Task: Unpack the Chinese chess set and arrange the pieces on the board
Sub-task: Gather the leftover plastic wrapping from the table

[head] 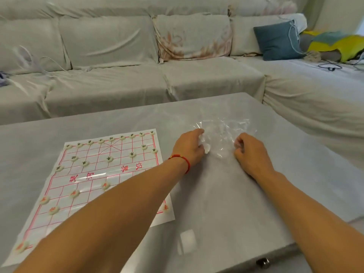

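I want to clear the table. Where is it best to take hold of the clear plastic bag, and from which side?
Probably pinch the near crumpled edge of the clear plastic bag, coming from the person's side. It lies flat and limp on the table, so only raised wrinkles offer a grip. The left hand and right hand already hold that edge.

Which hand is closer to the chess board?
Left. The left hand sits just right of the chess board edge, gripping the clear plastic bag. The right hand holds the bag's other side, farther from the board.
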`<action>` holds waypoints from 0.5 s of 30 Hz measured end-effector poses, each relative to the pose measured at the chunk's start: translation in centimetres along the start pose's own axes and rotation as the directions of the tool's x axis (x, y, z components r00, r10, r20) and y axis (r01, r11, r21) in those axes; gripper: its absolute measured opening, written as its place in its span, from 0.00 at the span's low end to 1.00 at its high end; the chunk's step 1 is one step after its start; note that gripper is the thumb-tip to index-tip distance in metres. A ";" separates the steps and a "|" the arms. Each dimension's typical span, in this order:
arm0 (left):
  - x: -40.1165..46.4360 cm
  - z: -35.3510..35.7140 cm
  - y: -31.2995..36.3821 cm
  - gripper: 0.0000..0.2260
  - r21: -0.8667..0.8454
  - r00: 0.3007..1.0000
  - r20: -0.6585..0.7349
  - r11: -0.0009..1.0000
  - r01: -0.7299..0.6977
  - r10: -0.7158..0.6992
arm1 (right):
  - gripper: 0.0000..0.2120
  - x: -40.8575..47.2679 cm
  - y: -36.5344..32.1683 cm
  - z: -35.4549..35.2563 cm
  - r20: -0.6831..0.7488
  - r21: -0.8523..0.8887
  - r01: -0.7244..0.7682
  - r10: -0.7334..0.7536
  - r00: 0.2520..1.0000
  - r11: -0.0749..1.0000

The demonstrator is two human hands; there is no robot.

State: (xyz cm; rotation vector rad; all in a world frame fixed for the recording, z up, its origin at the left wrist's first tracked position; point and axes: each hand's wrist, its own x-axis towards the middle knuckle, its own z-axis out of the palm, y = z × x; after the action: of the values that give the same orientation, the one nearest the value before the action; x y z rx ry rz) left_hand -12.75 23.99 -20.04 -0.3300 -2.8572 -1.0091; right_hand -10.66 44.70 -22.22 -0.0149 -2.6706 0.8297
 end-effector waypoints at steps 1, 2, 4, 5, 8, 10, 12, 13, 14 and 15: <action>-1.0 -0.4 0.4 0.23 0.000 1.000 -0.006 1.000 -0.008 0.008 | 0.10 -1.2 -0.4 -0.6 0.010 0.040 -0.013 0.013 1.000 0.999; -2.0 -0.9 0.8 0.21 0.008 1.000 -0.012 1.000 -0.025 0.025 | 0.16 -2.4 -1.0 -1.2 0.019 0.079 -0.022 0.020 1.000 0.997; -4.1 -2.3 1.5 0.17 0.022 0.998 -0.021 0.998 -0.062 0.063 | 0.30 -4.5 -2.4 -2.2 0.037 0.118 -0.010 0.006 0.999 0.993; -5.2 -3.2 1.9 0.16 0.023 0.996 -0.027 0.996 -0.082 0.083 | 0.33 -5.4 -3.4 -2.7 0.061 0.140 -0.005 -0.003 0.998 0.990; -8.8 -5.8 2.7 0.14 -0.042 0.993 -0.004 0.992 -0.117 0.117 | 0.25 -7.9 -6.7 -4.0 0.229 0.497 -0.199 0.093 0.969 0.845; -11.4 -7.5 3.1 0.13 -0.101 0.989 0.051 0.986 -0.134 0.139 | 0.14 -9.9 -8.9 -4.9 0.349 0.692 -0.328 0.099 0.932 0.643; -14.1 -9.0 3.1 0.14 -0.148 0.982 0.096 0.978 -0.150 0.165 | 0.14 -12.0 -10.4 -5.2 0.311 0.728 -0.262 0.035 0.950 0.634; -15.4 -9.7 3.0 0.15 -0.180 0.980 0.105 0.972 -0.150 0.171 | 0.11 -13.0 -10.9 -5.3 0.257 0.720 -0.206 0.021 0.966 0.662; -16.7 -10.4 2.8 0.16 -0.215 0.981 0.105 0.967 -0.139 0.164 | 0.09 -13.8 -11.3 -5.4 0.201 0.698 -0.160 0.023 0.979 0.698; -18.1 -11.1 2.5 0.18 -0.243 0.985 0.090 0.962 -0.124 0.150 | 0.07 -14.6 -11.6 -5.6 0.144 0.656 -0.113 0.023 0.989 0.746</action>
State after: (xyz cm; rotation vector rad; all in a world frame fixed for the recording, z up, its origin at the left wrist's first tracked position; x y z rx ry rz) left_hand 5.58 15.82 -12.79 -0.6110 -2.7592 -1.3446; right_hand 5.92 36.50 -16.15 0.1192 -2.3295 1.8195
